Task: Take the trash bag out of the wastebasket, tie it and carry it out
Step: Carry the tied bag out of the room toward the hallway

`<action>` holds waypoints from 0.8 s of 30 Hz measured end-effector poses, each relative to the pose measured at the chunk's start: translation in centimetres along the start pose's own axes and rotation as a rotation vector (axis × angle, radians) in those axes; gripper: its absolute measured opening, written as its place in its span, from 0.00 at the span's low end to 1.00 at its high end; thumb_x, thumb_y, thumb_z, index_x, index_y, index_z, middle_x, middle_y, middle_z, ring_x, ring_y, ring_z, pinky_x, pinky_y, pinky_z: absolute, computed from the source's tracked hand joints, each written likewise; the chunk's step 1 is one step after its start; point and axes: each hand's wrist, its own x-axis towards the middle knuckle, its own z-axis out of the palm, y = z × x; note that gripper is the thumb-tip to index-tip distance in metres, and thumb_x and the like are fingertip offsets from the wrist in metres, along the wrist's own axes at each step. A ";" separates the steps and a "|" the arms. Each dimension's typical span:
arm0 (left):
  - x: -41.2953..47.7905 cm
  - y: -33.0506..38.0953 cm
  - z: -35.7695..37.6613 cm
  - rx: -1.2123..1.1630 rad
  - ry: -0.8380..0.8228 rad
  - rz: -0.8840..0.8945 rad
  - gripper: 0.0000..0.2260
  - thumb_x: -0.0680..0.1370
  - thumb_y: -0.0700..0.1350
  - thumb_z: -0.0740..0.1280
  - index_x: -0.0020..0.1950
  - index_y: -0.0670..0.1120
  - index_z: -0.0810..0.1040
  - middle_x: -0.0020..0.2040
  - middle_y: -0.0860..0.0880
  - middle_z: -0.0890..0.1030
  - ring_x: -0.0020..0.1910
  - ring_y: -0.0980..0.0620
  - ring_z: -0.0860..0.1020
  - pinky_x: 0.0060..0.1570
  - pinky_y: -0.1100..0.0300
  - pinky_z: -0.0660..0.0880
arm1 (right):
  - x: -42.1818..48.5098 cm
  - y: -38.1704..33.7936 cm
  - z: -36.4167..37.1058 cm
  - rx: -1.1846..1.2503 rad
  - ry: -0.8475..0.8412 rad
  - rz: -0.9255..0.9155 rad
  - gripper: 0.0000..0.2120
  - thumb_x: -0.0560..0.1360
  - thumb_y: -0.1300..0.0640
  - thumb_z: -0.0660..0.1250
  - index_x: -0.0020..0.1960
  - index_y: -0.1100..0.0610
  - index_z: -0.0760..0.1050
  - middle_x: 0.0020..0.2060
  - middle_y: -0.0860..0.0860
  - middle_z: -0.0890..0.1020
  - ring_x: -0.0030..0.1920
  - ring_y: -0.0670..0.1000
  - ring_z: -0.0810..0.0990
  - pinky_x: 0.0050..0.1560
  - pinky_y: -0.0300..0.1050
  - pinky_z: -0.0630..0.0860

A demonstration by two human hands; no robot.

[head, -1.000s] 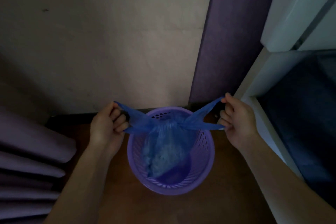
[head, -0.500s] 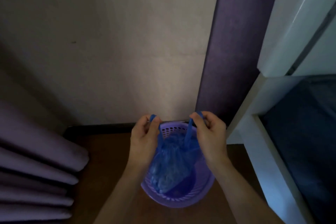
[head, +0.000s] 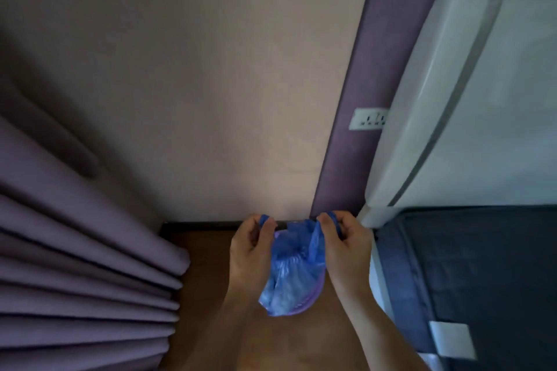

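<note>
We pinched blue trash bag (head: 291, 272) handles, left hand (head: 250, 245) and right hand (head: 343, 242) each closed on one. Bag hung over purple wastebasket (head: 313, 300) on floor. Judged light, thin, soft; handles best grip.

No readable txt or labels anywhere.

The round purple plastic wastebasket (head: 313, 300) is almost wholly hidden behind the crinkled blue plastic trash bag (head: 291, 274); only slivers of its rim show. The white wall socket (head: 366, 119) is partly covered by the white appliance (head: 470, 105), its holes blurred.
</note>
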 end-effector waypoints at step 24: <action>-15.3 30.5 -14.4 0.086 0.168 0.061 0.11 0.80 0.42 0.64 0.38 0.42 0.72 0.33 0.38 0.71 0.30 0.51 0.69 0.32 0.53 0.68 | -15.5 -32.5 -0.2 -0.003 -0.282 -0.141 0.08 0.78 0.59 0.68 0.40 0.55 0.79 0.31 0.48 0.83 0.35 0.50 0.83 0.38 0.47 0.79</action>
